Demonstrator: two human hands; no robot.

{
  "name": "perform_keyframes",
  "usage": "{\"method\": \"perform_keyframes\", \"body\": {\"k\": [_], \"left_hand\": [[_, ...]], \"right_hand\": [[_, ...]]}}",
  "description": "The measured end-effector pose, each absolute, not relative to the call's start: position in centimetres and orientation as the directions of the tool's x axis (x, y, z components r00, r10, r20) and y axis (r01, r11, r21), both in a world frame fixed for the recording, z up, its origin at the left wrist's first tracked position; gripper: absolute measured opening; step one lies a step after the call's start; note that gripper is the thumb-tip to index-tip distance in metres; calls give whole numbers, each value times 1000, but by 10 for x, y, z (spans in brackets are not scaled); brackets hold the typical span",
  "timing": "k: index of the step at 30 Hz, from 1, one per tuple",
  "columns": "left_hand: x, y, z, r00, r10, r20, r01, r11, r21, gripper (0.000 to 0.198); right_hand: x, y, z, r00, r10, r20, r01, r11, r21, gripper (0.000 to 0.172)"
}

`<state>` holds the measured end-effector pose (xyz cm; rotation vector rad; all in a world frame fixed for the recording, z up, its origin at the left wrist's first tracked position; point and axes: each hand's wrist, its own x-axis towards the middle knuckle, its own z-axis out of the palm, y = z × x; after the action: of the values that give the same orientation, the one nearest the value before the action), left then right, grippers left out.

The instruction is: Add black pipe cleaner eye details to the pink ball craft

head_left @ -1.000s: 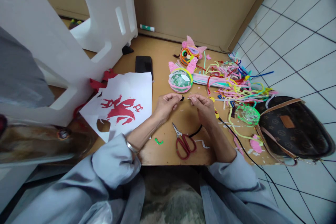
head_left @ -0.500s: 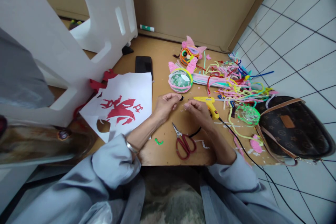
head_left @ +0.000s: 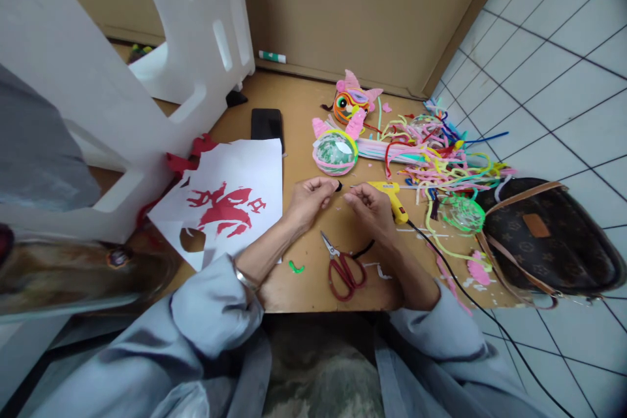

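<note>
My left hand (head_left: 311,201) pinches a small black piece (head_left: 339,187), maybe of pipe cleaner, at its fingertips. A short way to the right, my right hand (head_left: 368,206) is closed in a pinch; whatever it may hold is too small to make out. Behind the right hand lies a yellow hot glue gun (head_left: 394,199). Beyond my hands sits a round green-and-white ball (head_left: 336,153) wrapped in pink and yellow pipe cleaner, with pink ears. Red-handled scissors (head_left: 345,271) lie partly spread below my hands, a black strip (head_left: 363,249) beside them.
White paper (head_left: 255,176) with red cut-outs lies left, a black phone (head_left: 267,127) behind it. A finished-looking orange pipe-cleaner head (head_left: 350,104) stands at the back. Right are heaped pipe cleaners (head_left: 435,150), a green netted ball (head_left: 464,213) and a brown handbag (head_left: 553,238). The glue gun's cord (head_left: 465,300) trails off the table.
Both hands keep nearly the same pose, the black piece still in the left fingertips. The view has shifted very slightly; the things on the table stay put.
</note>
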<state>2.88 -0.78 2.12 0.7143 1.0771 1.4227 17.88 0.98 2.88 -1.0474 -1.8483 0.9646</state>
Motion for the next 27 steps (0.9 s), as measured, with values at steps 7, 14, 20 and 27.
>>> {"method": "perform_keyframes", "body": {"k": [7,14,20,27], "left_hand": [[30,-9,24,-122,980,-156,-398,95,913,31],[30,-11,25,-58,990,-129,-381,98,919,30],[29,-11,25,-8,993,-116,-337,107,936,29],[28,-12,26,40,989,-146,-360,150,921,31]], "right_hand": [[179,10,29,-309,835,454,380,547,-746,14],[181,11,30,-357,772,526,361,634,-684,22],[182,12,30,-360,784,506,363,617,-698,19],[183,14,28,-321,783,532,327,619,-714,16]]}}
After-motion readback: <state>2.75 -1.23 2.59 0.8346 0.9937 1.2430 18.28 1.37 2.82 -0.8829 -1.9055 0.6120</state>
